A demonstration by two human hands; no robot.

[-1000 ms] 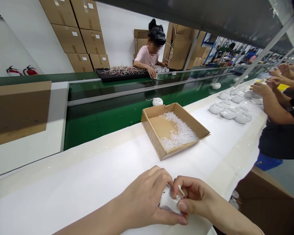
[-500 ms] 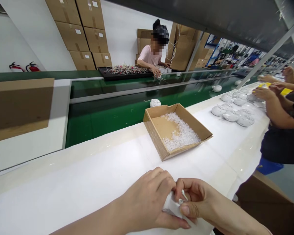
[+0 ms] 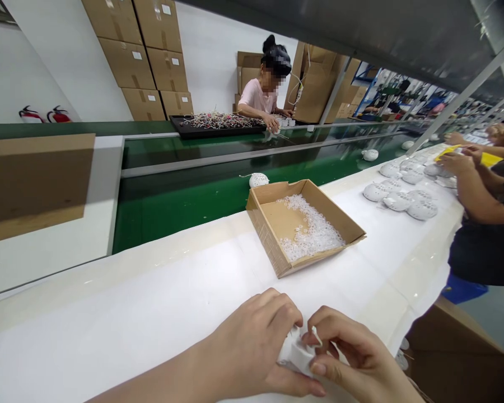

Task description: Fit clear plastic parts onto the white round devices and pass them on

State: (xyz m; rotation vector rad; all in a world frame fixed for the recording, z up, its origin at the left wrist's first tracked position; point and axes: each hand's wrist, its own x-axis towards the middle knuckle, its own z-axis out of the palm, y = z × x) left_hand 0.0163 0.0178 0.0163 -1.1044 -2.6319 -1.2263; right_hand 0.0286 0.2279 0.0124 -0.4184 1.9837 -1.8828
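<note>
My left hand [image 3: 262,347] is wrapped round a small white plastic part [image 3: 294,354] low in the view, just above the white table. A short pale wire [image 3: 317,337] sticks up from the part's right side. Bent over that side, my right hand [image 3: 346,350] has its thumb against the part's edge and its index fingertip beside the wire. Fingers cover much of the part, so its full shape is hidden. Beyond my hands stands a shallow cardboard box [image 3: 264,238] with many small clear plastic rings [image 3: 311,232] heaped toward its right side.
White perforated domes [image 3: 397,200] lie at the right, near a co-worker's arms [image 3: 470,173]. A green conveyor belt [image 3: 185,201] runs behind the table, carrying another white dome [image 3: 258,179]. Across it, a person handles parts beside a black tray [image 3: 189,133] of wires. An open carton [image 3: 453,347] stands lower right.
My right hand has shifted slightly right and down, its fingers loosening around the wire, which shows more. My left hand keeps its hold. The domes on the belt have moved a little left.
</note>
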